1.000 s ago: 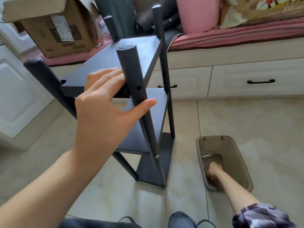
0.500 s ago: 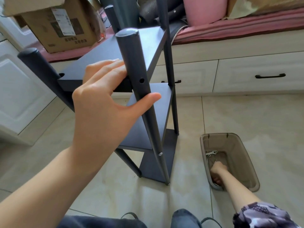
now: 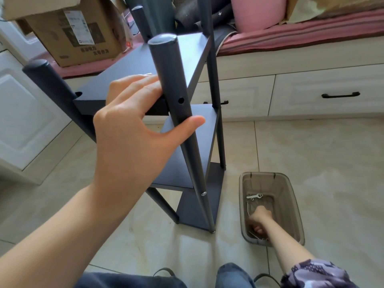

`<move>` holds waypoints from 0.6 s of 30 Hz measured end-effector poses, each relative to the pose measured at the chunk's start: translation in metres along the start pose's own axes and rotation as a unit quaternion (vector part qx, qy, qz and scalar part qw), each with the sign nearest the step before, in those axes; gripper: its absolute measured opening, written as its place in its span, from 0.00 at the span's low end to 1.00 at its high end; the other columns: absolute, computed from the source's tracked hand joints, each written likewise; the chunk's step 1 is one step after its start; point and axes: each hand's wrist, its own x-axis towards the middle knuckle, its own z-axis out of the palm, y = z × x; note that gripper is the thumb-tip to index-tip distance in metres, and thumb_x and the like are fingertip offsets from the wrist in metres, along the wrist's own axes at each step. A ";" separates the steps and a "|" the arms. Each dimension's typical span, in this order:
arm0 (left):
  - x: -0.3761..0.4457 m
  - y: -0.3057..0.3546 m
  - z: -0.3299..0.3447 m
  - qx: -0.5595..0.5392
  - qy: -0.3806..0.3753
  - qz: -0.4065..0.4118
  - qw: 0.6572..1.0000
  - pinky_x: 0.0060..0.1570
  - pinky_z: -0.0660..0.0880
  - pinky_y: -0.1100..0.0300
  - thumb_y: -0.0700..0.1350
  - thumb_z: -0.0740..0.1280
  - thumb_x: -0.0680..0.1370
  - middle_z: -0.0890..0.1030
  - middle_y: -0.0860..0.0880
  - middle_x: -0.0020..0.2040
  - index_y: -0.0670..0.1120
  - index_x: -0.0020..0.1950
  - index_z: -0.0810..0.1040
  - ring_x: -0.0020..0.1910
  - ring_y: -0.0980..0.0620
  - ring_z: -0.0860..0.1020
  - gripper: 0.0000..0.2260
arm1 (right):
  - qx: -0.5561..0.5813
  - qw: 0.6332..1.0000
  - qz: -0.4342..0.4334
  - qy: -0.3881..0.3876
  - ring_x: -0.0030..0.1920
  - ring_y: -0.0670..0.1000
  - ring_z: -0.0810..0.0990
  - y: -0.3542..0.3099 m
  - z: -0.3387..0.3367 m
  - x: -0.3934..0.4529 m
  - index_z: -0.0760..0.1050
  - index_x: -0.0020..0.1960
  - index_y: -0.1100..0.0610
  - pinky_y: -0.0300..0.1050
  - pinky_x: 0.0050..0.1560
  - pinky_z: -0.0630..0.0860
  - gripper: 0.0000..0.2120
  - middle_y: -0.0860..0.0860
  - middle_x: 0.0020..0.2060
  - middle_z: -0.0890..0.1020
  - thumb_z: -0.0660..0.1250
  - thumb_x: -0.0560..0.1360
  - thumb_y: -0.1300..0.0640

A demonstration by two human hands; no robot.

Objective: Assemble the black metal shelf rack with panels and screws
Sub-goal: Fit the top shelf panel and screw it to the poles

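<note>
We brace the black shelf rack [image 3: 187, 125] upright on the floor, our left hand [image 3: 133, 129] wrapped loosely around its near post [image 3: 176, 96] beside an empty screw hole [image 3: 181, 100]; our right hand [image 3: 258, 222], fingers curled, digs in the plastic bin [image 3: 295, 204] right of the rack, likely for a screw.

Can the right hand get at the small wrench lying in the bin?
Probably yes: the right hand is already inside the bin, and the wrench lies uncovered just beyond it.
</note>
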 end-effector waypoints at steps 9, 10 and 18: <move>-0.001 -0.004 0.003 -0.001 0.013 0.024 1.000 0.64 0.72 0.63 0.55 0.77 0.70 0.83 0.51 0.57 0.43 0.56 0.85 0.63 0.49 0.76 0.21 | 0.010 0.996 -0.072 0.047 0.22 0.48 0.76 -0.018 -0.044 -0.047 0.78 0.38 0.63 0.39 0.25 0.77 0.05 0.56 0.30 0.80 0.71 0.72 0.63; -0.001 -0.005 0.004 -0.004 0.012 0.024 1.000 0.64 0.72 0.62 0.55 0.78 0.70 0.83 0.50 0.57 0.43 0.57 0.85 0.63 0.49 0.76 0.21 | 0.008 0.995 -0.084 0.049 0.22 0.48 0.75 -0.022 -0.051 -0.057 0.79 0.41 0.64 0.39 0.26 0.78 0.04 0.56 0.30 0.80 0.71 0.72 0.63; -0.003 -0.007 0.004 -0.032 0.005 0.013 0.999 0.64 0.65 0.67 0.50 0.82 0.66 0.83 0.48 0.58 0.41 0.61 0.83 0.62 0.43 0.76 0.26 | 0.221 0.948 -0.229 0.028 0.37 0.51 0.85 -0.080 -0.130 -0.209 0.82 0.53 0.67 0.42 0.43 0.82 0.08 0.57 0.37 0.85 0.71 0.75 0.66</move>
